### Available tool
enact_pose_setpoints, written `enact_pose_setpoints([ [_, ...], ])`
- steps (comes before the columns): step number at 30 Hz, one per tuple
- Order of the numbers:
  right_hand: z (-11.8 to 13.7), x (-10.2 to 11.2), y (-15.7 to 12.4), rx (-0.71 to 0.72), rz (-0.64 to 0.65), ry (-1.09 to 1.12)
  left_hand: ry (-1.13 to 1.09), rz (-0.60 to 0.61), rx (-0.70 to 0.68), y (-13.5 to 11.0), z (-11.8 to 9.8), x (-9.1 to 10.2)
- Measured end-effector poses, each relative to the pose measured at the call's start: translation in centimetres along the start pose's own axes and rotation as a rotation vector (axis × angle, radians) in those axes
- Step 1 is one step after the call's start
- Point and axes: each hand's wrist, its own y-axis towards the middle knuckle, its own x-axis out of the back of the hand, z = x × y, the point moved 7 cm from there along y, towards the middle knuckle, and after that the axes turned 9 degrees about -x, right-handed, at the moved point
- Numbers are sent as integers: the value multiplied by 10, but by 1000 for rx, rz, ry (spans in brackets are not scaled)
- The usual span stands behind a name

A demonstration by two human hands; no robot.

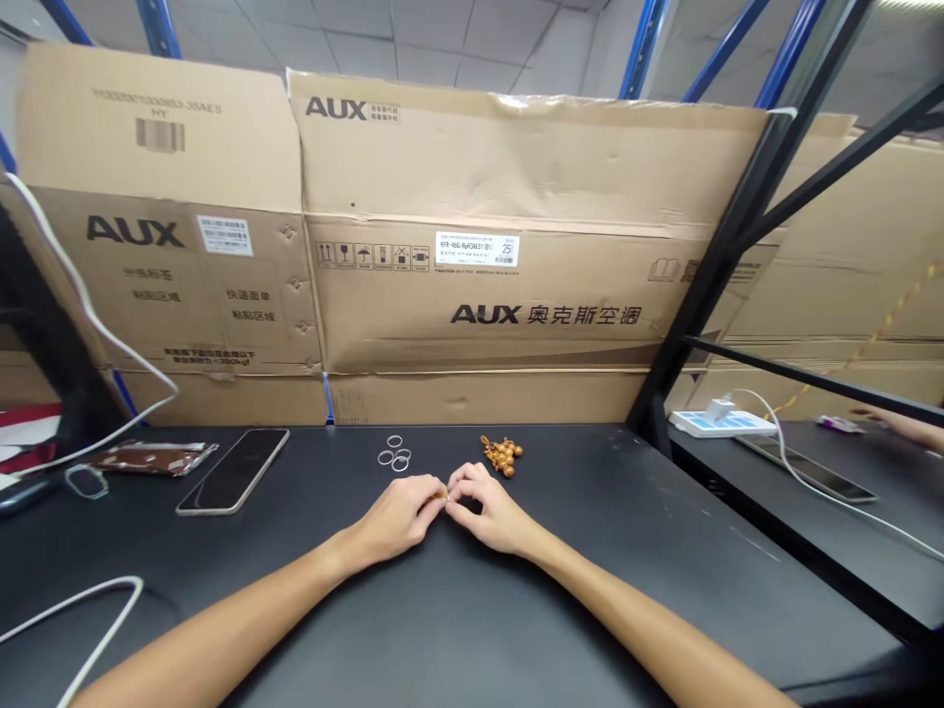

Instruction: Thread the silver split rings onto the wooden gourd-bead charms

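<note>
My left hand (398, 513) and my right hand (487, 509) meet at the middle of the black table (472, 610), fingertips pinched together on a small orange-brown bead piece (443, 495). Both hands rest on the tabletop with fingers curled. Just beyond the right hand lies a small heap of orange-brown beads (502, 453). Several metal rings (394, 453) lie beyond the left hand. What exactly sits between the fingertips is mostly hidden.
A phone (234, 469) lies face up at the left, beside a brown packet (151, 457) and white cables (88, 610). AUX cardboard boxes (487, 265) wall the back. A black frame post (708, 285) separates a neighbouring table with a power strip (719, 421); another person's hand (904, 425) shows far right.
</note>
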Motion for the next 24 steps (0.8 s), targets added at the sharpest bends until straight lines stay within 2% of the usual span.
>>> enact_pose_setpoints([
  [7, 3, 1, 1, 18, 24, 3, 64, -53, 102, 0, 13, 2],
  [15, 0, -1, -1, 2, 8, 25, -11, 7, 5, 0, 1, -1],
  [24, 1, 1, 1, 10, 15, 23, 95, -29, 66, 0, 10, 0],
])
